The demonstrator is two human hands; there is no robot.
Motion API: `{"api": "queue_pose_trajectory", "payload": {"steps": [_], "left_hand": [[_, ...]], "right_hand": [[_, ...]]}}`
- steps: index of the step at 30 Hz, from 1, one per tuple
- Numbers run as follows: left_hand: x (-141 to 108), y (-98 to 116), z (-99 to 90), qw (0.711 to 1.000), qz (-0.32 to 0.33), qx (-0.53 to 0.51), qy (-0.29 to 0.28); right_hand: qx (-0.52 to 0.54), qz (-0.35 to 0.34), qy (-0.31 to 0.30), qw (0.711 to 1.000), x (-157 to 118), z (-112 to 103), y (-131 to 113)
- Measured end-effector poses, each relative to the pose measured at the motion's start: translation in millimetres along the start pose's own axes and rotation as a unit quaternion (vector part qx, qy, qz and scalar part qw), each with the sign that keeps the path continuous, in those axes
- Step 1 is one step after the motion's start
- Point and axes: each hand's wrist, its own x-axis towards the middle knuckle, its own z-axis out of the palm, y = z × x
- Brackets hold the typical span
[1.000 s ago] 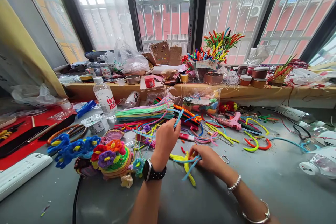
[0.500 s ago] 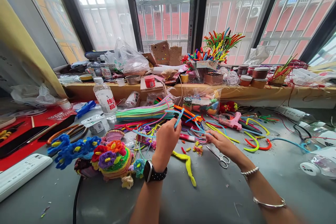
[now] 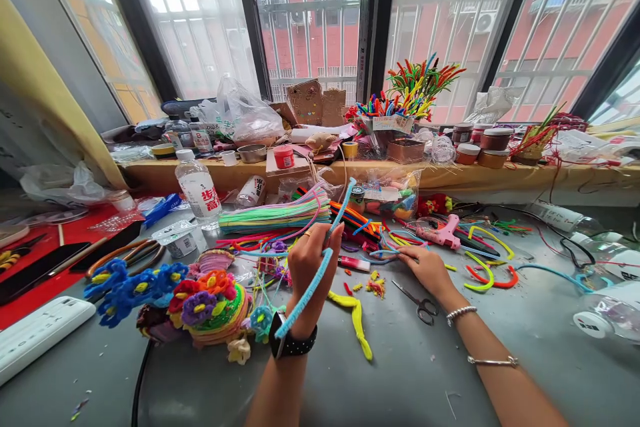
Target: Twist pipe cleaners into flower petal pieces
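L hand [image 3: 306, 260] is gripping lt-blue pipe cleaner [image 3: 306, 297], fist raised. R hand [image 3: 426, 272] is reaching far-left, back up, fingers narrowed nr scissors [image 3: 417, 301]; can't tell if holding anything.

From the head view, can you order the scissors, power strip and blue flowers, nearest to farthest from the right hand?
1. Scissors, close beside the right hand.
2. Blue flowers, left of centre.
3. Power strip, at the picture's left edge.
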Motion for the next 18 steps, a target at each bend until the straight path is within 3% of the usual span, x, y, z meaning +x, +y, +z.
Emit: {"api": "queue_pose_trajectory", "payload": {"steps": [4,8,13,18], "left_hand": [[-0.3,-2.1,1.7,1.000,-0.012,0.003,-0.013],[-0.3,-1.6,2.6,1.000,-0.012,0.005,-0.015],[-1.1,-0.9,3.4,1.000,-0.012,0.012,-0.022],[-2.0,-2.4,4.8,0.999,-0.021,0.002,-0.033]], "right_hand": [[-0.011,-0.025,0.017,0.999,3.8,-0.1,1.6],[-0.043,-0.042,-0.011,0.998,1.9,-1.5,-3.6],[-0.063,-0.029,-0.047,0.996,4.0,3.9,-5.7],[-0.068,-0.021,-0.038,0.997,14.3,7.1,4.2]]}}
